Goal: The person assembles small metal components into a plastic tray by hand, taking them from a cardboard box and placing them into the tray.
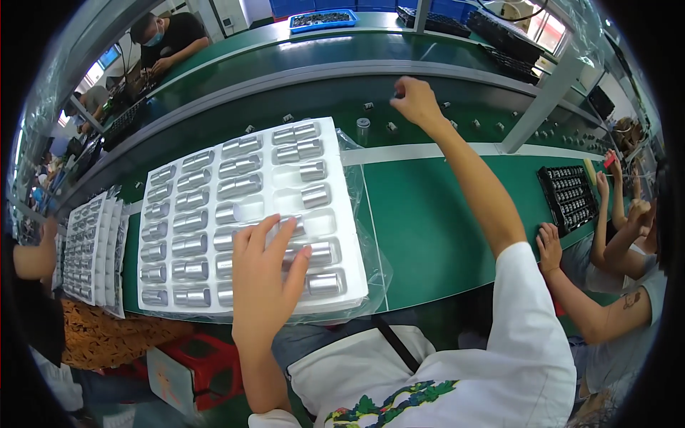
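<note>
Left hand (265, 271) lies flat, fingers spread wide, on the lower right part of the white blister tray (342, 207), fingertips over the metal cylinders (320, 252) around 5 o'clock of the tray. It holds nothing, just presses or feels along the row.

Right hand (415, 100) is stretched out to 12 o'clock over the dark conveyor belt (235, 121), fingers pinched narrow. Probably one small part is in the pinch, but it is hidden, so I cannot tell for sure. Loose small parts (391, 127) dot the belt around it, and one upright cylinder (363, 130) stands just beside the tray's top right corner.

Handling judgement:
- The cylinders look like solid, smooth metal: heavy for their size, rigid, slick. Pinch across the diameter at mid-length with thumb and forefinger; the ends sit deep in the pockets.
- The tray is thin formed plastic, so light and floppy, and heavy once loaded. Support it from under on two long edges, since a corner lift will flex it and spill parts.
- Several right-column pockets are empty; the rest are filled.
- The clear plastic bag (377, 264) under the tray is slippery on the green bench (428, 214), so the tray can slide if pushed.

Another stack of trays (93, 250) sits at 9 o'clock, and a black tray (571, 196) at 3 o'clock by a co-worker's hand (549, 245).
</note>
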`<state>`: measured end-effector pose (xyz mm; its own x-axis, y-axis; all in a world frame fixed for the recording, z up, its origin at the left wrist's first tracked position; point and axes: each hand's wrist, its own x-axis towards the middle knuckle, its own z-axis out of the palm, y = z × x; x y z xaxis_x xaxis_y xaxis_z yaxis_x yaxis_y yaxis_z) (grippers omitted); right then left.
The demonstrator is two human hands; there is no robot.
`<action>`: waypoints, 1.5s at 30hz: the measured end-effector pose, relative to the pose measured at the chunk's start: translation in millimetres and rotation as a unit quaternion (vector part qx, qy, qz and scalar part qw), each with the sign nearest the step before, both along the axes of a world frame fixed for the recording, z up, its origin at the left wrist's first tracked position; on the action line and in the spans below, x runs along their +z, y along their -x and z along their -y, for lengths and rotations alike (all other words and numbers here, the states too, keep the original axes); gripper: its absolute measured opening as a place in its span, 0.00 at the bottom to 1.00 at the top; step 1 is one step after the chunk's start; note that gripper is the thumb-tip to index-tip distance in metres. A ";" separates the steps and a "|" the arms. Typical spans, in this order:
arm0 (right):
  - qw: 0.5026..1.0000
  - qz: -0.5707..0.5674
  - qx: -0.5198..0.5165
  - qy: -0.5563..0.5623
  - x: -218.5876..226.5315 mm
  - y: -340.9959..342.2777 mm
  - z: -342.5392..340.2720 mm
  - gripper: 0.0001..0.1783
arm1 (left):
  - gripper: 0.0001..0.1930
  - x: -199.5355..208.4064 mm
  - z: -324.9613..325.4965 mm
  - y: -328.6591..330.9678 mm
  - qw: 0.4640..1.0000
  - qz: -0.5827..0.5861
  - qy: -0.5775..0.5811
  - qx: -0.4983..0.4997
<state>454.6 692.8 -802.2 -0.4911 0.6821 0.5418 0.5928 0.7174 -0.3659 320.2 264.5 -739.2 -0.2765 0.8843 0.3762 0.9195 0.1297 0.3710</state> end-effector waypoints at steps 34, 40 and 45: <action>0.599 -0.260 0.372 0.660 75.1 -21.2 248.9 0.24 | 0.23 -20.7 26.6 -43.2 0.642 0.723 -0.238 -0.090; 0.693 -0.167 0.482 0.509 91.0 -42.3 279.2 0.27 | 0.16 -10.0 32.2 -48.0 0.564 0.800 -0.186 -0.088; 0.784 -0.140 0.570 0.202 85.7 -36.8 270.5 0.25 | 0.14 -20.1 31.9 -51.5 0.668 0.716 -0.188 -0.077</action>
<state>491.5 422.3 -716.5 -0.8065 0.0298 0.5904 -0.4941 0.5144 -0.7009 371.7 232.6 -759.3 -0.5078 0.8611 0.0265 -0.4203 -0.2744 0.8649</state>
